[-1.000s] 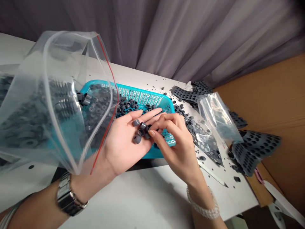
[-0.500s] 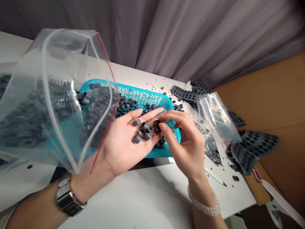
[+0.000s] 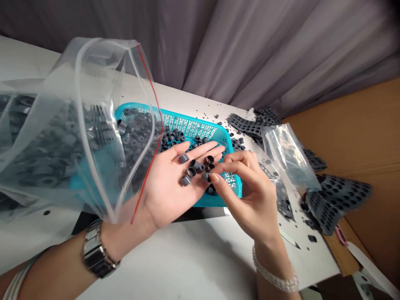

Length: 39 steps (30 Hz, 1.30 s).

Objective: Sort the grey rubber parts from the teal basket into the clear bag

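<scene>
Grey rubber bushings [image 3: 186, 180] are what I've got going here, with a handful sitting loose on my left palm. Far left, a big clear zip bag [image 3: 78, 125] with a red stripe along its seal is packed with more of them, and its floppy mouth hangs over my left wrist, just past a metal link watch [image 3: 96, 254]. My left hand [image 3: 165, 183] is palm up and fully open, not gripping anything, just letting the pieces lie there. They're short, matte, hollow little tubes, some on their sides and some on end. Under that hand is a teal plastic basket [image 3: 200, 129] with mesh sides and lots more bushings scattered inside. My right hand [image 3: 246, 191] is half closed, with the thumb and first finger pinched in over the left palm and the thumb tip right by one bushing, but I can't tell if I've actually got hold of it. There's a pearl bracelet [image 3: 275, 277] on that wrist. A stretch of white table [image 3: 175, 258] runs below my hands. Further right are a smaller clear bag [image 3: 289, 156], punched grey rubber sheets [image 3: 337, 204] full of round holes, and a cardboard panel [image 3: 359, 137] past the table edge.
</scene>
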### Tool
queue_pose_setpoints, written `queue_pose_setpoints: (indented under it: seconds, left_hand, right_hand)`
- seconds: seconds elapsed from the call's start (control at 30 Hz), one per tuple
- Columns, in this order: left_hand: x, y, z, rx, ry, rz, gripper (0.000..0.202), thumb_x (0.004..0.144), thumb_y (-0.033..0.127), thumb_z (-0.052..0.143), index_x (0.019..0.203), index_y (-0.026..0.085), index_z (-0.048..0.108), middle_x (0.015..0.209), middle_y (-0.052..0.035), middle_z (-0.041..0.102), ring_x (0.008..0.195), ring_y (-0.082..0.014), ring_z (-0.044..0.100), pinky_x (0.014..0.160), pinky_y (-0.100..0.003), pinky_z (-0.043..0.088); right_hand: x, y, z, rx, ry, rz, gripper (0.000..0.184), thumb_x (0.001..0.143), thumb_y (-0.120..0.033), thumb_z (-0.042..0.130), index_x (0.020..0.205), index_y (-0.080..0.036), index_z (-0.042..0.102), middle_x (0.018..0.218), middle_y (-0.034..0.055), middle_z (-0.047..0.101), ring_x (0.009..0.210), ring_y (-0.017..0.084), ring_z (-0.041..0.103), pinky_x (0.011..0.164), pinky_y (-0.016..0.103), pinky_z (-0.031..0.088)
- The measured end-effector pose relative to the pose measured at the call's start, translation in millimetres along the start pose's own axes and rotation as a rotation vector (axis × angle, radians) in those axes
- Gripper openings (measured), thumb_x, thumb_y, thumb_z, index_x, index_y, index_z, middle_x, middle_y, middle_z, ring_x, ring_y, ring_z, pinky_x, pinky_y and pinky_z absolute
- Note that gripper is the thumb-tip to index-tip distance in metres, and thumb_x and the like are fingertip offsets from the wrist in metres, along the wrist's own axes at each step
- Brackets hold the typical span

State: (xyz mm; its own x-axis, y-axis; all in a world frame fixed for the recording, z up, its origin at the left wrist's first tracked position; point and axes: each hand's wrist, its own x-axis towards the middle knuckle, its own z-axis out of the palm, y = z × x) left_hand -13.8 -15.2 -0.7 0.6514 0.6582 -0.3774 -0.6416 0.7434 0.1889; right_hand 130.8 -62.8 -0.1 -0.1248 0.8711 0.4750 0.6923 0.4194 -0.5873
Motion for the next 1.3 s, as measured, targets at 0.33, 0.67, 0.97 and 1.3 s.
queue_pose_setpoints:
  seconds: [0.33,0.67,0.97,1.3]
  left_hand:
    - [2.1,-1.7,-0.5,-0.006,0.042,-0.02,0.048,0.095,0.033,0.035,0.127,0.005,0.057,0.127,-0.0191,0.062,0.111,-0.0243,0.062,0.088,-0.031,0.051]
    - [5.2,-4.9,-5.1,-0.051,-0.04,-0.091,0.05,0.096,0.032,0.031,0.137,0.006,0.044,0.103,-0.0163,0.067,0.064,-0.0143,0.059,0.065,-0.028,0.049]
    - [3.7,-7.4,-1.0,-0.08,-0.017,-0.125,0.043,0.096,0.027,0.03,0.125,0.002,0.05,0.084,-0.0112,0.064,0.068,-0.0177,0.062,0.064,-0.032,0.05]
    - [1.5,-6.4,0.1,-0.032,0.081,-0.101,0.035,0.096,0.025,0.029,0.091,0.008,0.058,0.07,-0.0063,0.059,0.061,-0.0153,0.061,0.058,-0.029,0.054]
  right_hand:
    - [0.3,2.3,-0.1,0.045,0.046,0.07,0.013,0.089,-0.015,0.057,0.081,-0.023,0.063,0.083,0.002,0.058,0.083,0.018,0.055,0.077,0.038,0.045]
    - [4.4,9.5,-1.0,-0.05,-0.074,0.109,0.006,0.083,-0.024,0.068,0.086,-0.027,0.073,0.087,0.0029,0.055,0.09,0.02,0.055,0.079,0.039,0.046]
    - [4.3,13.7,2.1,0.073,0.005,0.246,0.007,0.084,-0.022,0.065,0.078,-0.022,0.066,0.082,0.0022,0.06,0.081,0.017,0.056,0.072,0.034,0.046]
    - [1.3,-5.8,-0.8,0.093,-0.022,0.117,0.01,0.087,-0.023,0.06,0.091,-0.025,0.069,0.103,0.0062,0.062,0.104,0.023,0.056,0.087,0.041,0.048]
